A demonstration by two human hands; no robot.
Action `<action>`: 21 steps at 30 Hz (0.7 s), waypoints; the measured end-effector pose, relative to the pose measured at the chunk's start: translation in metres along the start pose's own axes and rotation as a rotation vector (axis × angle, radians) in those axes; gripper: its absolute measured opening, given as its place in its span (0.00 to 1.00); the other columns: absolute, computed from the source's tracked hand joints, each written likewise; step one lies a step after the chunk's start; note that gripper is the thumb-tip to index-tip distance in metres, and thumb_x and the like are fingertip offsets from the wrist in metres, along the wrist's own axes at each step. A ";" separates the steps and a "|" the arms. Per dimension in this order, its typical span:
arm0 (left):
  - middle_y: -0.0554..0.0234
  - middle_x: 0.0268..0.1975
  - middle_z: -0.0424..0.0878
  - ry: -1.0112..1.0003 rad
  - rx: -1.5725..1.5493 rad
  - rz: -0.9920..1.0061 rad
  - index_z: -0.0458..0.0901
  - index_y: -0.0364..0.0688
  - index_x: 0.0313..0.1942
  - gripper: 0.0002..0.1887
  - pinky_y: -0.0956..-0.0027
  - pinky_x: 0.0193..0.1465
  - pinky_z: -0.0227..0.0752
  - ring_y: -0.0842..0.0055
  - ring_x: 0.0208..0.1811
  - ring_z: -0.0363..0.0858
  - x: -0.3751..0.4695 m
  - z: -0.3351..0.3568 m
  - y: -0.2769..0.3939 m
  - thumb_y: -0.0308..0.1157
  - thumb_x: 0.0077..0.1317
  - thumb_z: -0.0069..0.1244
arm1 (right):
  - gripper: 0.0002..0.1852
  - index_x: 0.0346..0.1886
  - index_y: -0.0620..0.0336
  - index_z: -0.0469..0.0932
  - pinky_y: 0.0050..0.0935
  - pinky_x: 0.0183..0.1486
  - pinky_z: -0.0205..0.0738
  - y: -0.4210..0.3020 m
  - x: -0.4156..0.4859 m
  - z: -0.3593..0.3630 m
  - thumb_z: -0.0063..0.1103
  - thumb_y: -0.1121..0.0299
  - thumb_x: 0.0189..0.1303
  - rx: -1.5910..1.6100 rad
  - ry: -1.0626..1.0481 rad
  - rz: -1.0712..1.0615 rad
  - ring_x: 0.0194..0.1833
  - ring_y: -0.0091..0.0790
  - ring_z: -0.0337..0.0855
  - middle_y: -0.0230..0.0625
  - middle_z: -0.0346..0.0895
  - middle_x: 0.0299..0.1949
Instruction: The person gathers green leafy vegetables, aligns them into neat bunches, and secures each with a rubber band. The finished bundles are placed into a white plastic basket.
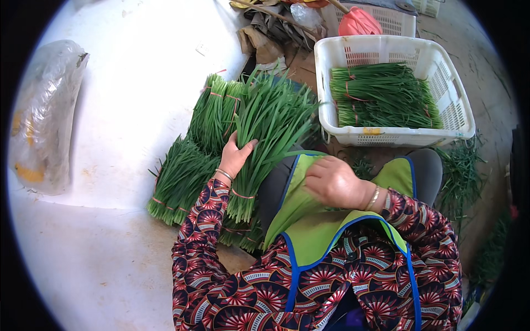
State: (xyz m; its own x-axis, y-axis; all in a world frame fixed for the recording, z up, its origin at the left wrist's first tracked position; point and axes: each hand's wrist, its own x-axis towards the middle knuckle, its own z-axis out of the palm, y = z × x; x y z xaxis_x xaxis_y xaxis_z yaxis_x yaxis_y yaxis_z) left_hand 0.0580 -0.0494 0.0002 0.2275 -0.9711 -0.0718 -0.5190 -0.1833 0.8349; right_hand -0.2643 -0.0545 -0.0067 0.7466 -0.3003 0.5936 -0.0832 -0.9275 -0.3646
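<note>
My left hand [239,156] grips a bundle of garlic chives [271,124], its thumb across the leaves. A pink band ties this bundle near its pale cut ends, which point towards me. Above the lap of my green apron [306,244], my right hand [334,182] is slightly blurred, back upward and fingers curled. Whether anything lies inside those fingers is hidden. One long leaf reaches from the bundle to just above that hand. Tied chive bundles [182,178] lie left of my left hand, and others [215,107] stand behind it.
A white plastic crate [393,133] holding tied chive bundles [377,95] stands at the far right. Loose green leaves [459,178] litter the floor beside it. Against the white wall on the left is a clear plastic bag [49,120]. Crumpled sacks [269,41] and a red plastic object [359,22] lie behind.
</note>
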 end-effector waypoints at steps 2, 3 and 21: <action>0.54 0.50 0.82 0.014 0.039 -0.010 0.71 0.29 0.58 0.34 0.70 0.57 0.70 0.73 0.50 0.80 0.001 0.010 0.011 0.43 0.58 0.62 | 0.10 0.33 0.58 0.76 0.41 0.52 0.69 -0.003 0.020 0.001 0.56 0.67 0.47 -0.105 -0.018 -0.071 0.48 0.43 0.76 0.37 0.74 0.38; 0.54 0.49 0.83 0.029 0.062 -0.019 0.71 0.29 0.57 0.33 0.70 0.57 0.70 0.73 0.50 0.80 -0.001 0.012 0.015 0.43 0.58 0.62 | 0.13 0.38 0.60 0.77 0.43 0.56 0.67 -0.002 0.033 0.003 0.55 0.67 0.49 -0.201 0.006 -0.118 0.53 0.44 0.74 0.39 0.74 0.42; 0.65 0.46 0.83 0.067 -0.799 -0.104 0.78 0.36 0.50 0.14 0.71 0.49 0.74 0.77 0.45 0.81 -0.010 -0.014 -0.012 0.28 0.65 0.54 | 0.13 0.37 0.59 0.73 0.35 0.35 0.71 0.032 0.029 0.045 0.56 0.72 0.45 -0.255 -0.091 0.138 0.31 0.38 0.79 0.34 0.74 0.28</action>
State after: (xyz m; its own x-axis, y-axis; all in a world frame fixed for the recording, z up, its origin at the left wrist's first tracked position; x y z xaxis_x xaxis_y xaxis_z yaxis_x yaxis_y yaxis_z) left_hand 0.0737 -0.0349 -0.0018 0.3038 -0.9395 -0.1586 0.2478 -0.0828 0.9653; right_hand -0.2151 -0.0829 -0.0333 0.7716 -0.4172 0.4802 -0.3428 -0.9086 -0.2386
